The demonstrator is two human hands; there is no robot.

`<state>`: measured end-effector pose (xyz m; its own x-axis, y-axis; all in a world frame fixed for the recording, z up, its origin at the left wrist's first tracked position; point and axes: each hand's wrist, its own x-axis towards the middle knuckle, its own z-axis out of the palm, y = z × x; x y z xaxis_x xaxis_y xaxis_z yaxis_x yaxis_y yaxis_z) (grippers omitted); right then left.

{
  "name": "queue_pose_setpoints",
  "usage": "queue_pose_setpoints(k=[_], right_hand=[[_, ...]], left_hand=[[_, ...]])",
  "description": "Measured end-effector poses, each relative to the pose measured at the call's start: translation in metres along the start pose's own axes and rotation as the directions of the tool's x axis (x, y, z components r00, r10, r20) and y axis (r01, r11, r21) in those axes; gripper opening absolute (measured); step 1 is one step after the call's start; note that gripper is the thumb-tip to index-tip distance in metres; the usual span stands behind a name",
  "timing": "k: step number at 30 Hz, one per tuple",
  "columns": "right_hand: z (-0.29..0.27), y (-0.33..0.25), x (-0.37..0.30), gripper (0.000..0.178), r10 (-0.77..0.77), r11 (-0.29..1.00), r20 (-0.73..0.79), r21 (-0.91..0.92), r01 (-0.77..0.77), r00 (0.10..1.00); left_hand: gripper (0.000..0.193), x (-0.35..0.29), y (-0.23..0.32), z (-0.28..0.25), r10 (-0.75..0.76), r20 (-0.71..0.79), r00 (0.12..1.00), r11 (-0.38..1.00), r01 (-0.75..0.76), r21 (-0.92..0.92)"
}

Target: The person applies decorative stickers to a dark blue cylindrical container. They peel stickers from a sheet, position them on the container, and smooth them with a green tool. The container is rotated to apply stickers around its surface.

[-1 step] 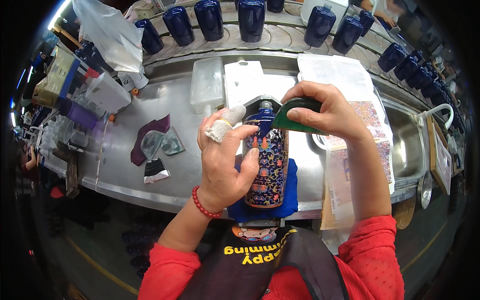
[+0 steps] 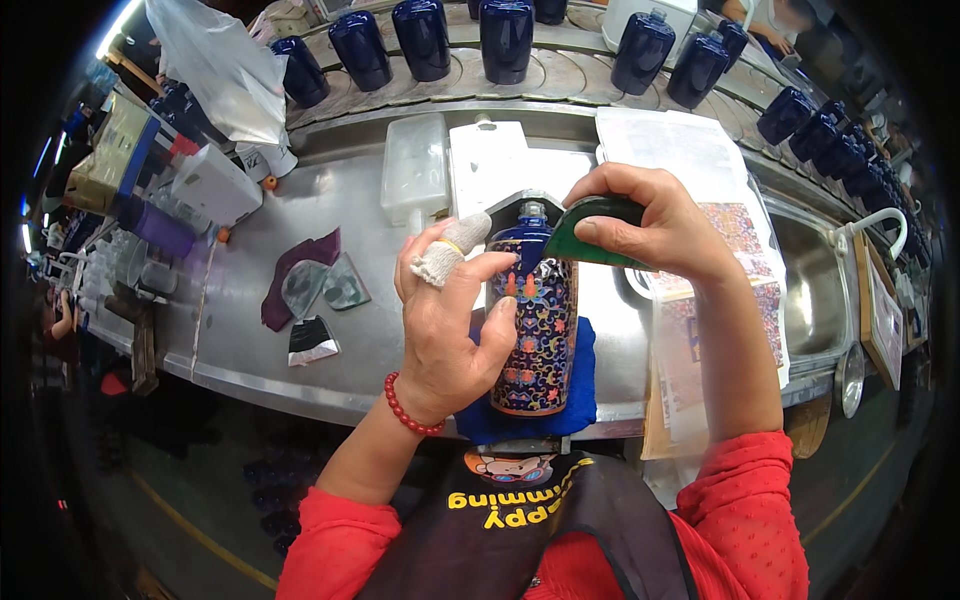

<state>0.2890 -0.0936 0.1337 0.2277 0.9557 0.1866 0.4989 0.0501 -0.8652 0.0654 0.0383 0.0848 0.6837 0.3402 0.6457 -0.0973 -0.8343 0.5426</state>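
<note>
A dark blue glass bottle (image 2: 532,350) with a colourful floral decal is tilted back on a blue cloth (image 2: 581,385) at the counter's front edge. Its clear neck points away from me. My left hand (image 2: 445,325) is open over the bottle's left side, index finger and thumb apart and touching the decal near the shoulder. A whitish cloth finger cover (image 2: 440,262) wraps one of its fingers. My right hand (image 2: 655,222) pinches a green, rounded flat scraper (image 2: 590,243) between thumb and fingers. The scraper's edge lies at the bottle's right shoulder, where the decal looks wrinkled.
Blue bottles (image 2: 505,40) line a conveyor behind the counter. Decal sheets (image 2: 735,235) and a sink (image 2: 805,300) are at right. A translucent plastic container (image 2: 415,165) stands behind my left hand; purple and clear scraps (image 2: 300,275) lie at left.
</note>
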Motion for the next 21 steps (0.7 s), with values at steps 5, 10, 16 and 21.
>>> queue_pose_setpoints(k=[5,10,16,21], right_hand=[[0.0046,-0.0057,-0.0028,0.024,0.014,1.0,0.016,0.0,-0.014,1.0],[0.0068,-0.0088,-0.006,0.022,0.0,0.997,0.019,-0.075,0.001,1.0],[0.0062,-0.0077,-0.0075,0.022,0.006,0.998,0.011,-0.061,-0.005,1.0],[0.0061,-0.0042,-0.0086,0.021,-0.025,0.997,0.013,-0.066,0.026,1.0]], left_hand=[[0.035,-0.0092,-0.0047,0.0042,0.065,0.048,0.997,0.996,-0.067,0.059],[0.032,-0.0086,-0.0069,0.0057,0.063,0.067,0.996,0.997,-0.066,0.036],[0.03,-0.0096,-0.0073,0.0088,0.07,0.044,0.997,0.996,-0.072,0.044],[0.03,-0.0068,-0.006,0.0094,0.083,0.064,0.995,0.995,-0.086,0.041]])
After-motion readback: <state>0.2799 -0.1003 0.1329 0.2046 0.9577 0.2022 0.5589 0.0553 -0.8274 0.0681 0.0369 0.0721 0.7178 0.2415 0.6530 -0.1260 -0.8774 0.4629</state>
